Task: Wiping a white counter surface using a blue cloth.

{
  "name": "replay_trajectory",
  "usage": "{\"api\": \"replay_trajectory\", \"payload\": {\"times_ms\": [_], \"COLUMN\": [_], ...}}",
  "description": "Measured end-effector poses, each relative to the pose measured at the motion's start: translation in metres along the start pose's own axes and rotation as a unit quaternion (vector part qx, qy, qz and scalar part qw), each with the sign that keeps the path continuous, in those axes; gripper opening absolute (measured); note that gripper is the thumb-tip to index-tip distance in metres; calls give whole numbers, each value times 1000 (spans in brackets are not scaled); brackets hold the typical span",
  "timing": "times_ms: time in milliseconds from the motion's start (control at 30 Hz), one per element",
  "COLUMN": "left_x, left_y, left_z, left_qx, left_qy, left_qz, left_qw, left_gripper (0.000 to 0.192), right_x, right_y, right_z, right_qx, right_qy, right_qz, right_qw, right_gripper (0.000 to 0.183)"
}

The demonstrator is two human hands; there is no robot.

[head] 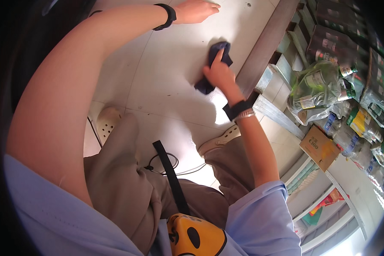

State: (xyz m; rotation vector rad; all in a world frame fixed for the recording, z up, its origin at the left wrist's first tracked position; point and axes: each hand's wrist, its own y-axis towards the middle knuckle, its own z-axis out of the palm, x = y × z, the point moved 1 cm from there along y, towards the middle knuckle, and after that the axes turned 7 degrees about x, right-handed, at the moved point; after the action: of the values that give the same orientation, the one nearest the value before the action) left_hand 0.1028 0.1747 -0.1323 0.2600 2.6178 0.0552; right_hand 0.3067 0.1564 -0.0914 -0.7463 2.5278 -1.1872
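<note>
On the pale tiled floor [166, 67], my right hand [222, 73] presses down on a dark navy cloth [216, 49]. Its index finger lies stretched along the cloth, which shows on both sides of the hand. A black band and a chain bracelet circle that wrist. My left hand [196, 12] is at the top of the view, up and left of the cloth, palm turned down and with no object visible in it. Its fingertips are slightly apart. Whether it touches the floor I cannot tell. Another black band [168, 17] is on the left wrist.
Right of the cloth runs a brown wooden beam [265, 44] of a slatted pallet. Wrapped bottle packs [316, 83] and a cardboard box [320, 147] stand beyond it. My clog-style shoes [108, 123] flank a black strap [168, 169] and a thin cable [192, 169].
</note>
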Motion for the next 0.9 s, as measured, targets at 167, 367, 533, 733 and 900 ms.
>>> {"api": "replay_trajectory", "payload": {"times_ms": [167, 367, 533, 733, 900], "left_x": [6, 4, 8, 8, 14], "left_y": [-7, -4, -2, -1, -3], "left_z": [5, 0, 9, 11, 13], "left_qx": [-31, -4, -38, -66, -84], "left_qy": [-13, 11, -14, -19, -22], "left_qz": [14, 11, 20, 31, 44], "left_qw": [999, 1000, 999, 997, 995], "left_gripper": [27, 26, 27, 27, 27], "right_x": [-5, -57, -87, -68, -45], "right_y": [36, 73, 94, 71, 52], "right_z": [-30, -71, -83, -75, -61], "right_qx": [2, -70, -56, -27, 35], "right_qy": [143, 185, 219, 148, 76], "right_qz": [27, 54, 88, 90, 67], "right_qw": [989, 979, 970, 984, 994], "right_gripper": [88, 88, 91, 89, 89]}}
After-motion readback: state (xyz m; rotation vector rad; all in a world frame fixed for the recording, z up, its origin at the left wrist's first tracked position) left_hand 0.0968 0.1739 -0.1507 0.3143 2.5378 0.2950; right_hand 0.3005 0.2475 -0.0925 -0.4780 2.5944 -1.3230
